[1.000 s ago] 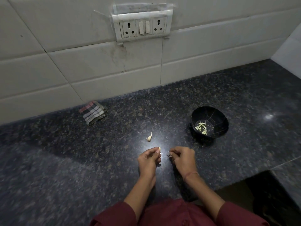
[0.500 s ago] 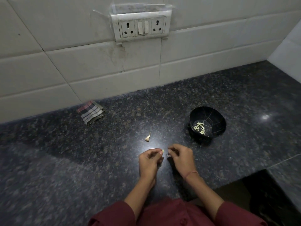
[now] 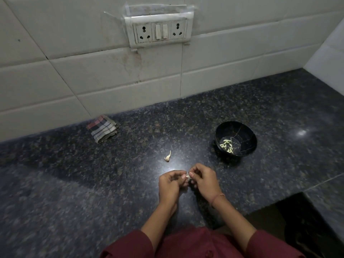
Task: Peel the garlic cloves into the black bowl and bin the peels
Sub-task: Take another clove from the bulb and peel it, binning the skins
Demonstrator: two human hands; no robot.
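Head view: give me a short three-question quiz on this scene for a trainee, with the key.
1. True or false: the black bowl is empty.
2. Pick one: the folded cloth lies (A) near the wall, left of the bowl; (B) inside the bowl; (C) under the hands.
3. Fill in: the left hand and the right hand pinch one ____ between them.
Key: 1 false, peeled cloves lie in it. 2 A. 3 garlic clove.
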